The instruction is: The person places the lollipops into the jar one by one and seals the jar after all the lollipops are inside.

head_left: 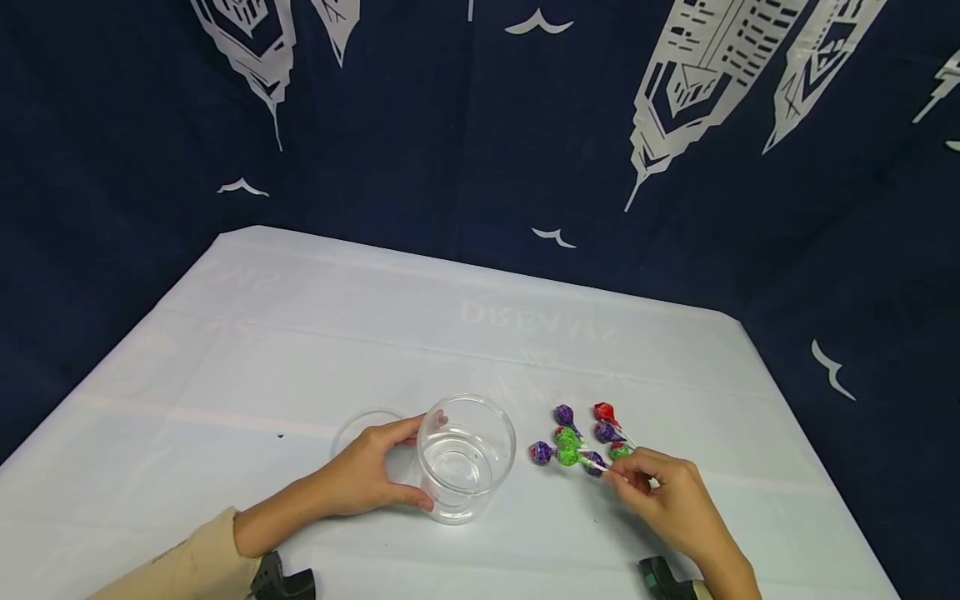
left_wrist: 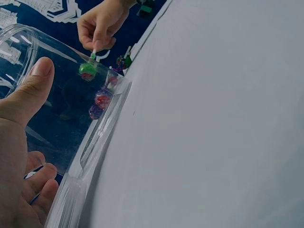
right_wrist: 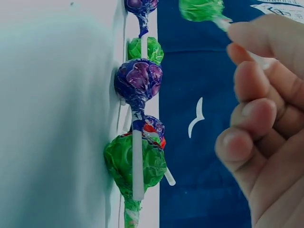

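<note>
My left hand (head_left: 367,471) grips the side of a clear plastic jar (head_left: 467,467), thumb at the front and fingers behind. The jar stands upright with its mouth uncovered and nothing inside. My right hand (head_left: 671,496) pinches the white stick of a green-wrapped lollipop (right_wrist: 202,8) between thumb and fingertips. This lollipop is raised above the others, its head pointing left towards the jar. Under and around it lie several more lollipops: purple ones (right_wrist: 138,80), a red one (head_left: 603,412) and green ones (right_wrist: 135,161). In the left wrist view, some show through the jar wall.
A round clear lid (head_left: 352,423) lies on the white-covered table (head_left: 247,367), partly hidden behind my left hand. A small dark speck (head_left: 281,436) is further left. Beyond the far table edge hangs a navy cloth (head_left: 450,150) with white prints.
</note>
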Demonstrator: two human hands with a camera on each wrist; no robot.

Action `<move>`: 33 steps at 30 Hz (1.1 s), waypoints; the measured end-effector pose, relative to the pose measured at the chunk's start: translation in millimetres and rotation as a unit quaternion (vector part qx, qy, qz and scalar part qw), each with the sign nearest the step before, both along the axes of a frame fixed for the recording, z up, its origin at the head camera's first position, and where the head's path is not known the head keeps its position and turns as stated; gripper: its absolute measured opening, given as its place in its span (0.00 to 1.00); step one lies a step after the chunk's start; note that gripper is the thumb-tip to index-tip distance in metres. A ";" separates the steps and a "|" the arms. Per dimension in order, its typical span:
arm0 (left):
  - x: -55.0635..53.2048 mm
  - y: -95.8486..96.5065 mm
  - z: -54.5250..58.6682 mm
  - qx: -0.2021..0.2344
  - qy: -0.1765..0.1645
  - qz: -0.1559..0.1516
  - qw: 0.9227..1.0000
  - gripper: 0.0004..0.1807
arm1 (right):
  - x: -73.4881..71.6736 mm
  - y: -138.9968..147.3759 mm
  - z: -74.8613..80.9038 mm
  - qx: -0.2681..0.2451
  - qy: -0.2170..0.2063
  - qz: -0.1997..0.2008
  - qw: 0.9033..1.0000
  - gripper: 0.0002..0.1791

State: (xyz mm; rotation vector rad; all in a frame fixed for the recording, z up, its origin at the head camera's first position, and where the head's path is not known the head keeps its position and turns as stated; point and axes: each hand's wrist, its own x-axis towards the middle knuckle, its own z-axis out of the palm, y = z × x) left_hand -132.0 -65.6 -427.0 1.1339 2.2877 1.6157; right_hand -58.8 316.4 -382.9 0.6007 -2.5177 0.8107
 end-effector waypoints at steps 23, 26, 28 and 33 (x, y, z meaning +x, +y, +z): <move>-1.4 -2.4 -2.6 -0.014 0.022 0.000 1.000 0.53 | -14.6 -27.7 32.7 -0.193 0.057 0.139 0.970 0.21; -1.8 -2.1 -2.7 -0.013 0.027 0.000 1.000 0.52 | -20.2 -33.7 34.9 -0.211 0.060 0.172 0.960 0.18; -1.8 -1.9 -2.7 -0.012 0.029 0.000 0.999 0.52 | -23.0 -38.0 36.6 -0.213 0.061 0.184 0.958 0.17; -0.9 -1.7 -3.0 -0.014 0.035 0.001 0.999 0.53 | -28.7 -48.7 40.2 -0.213 0.064 0.205 0.953 0.13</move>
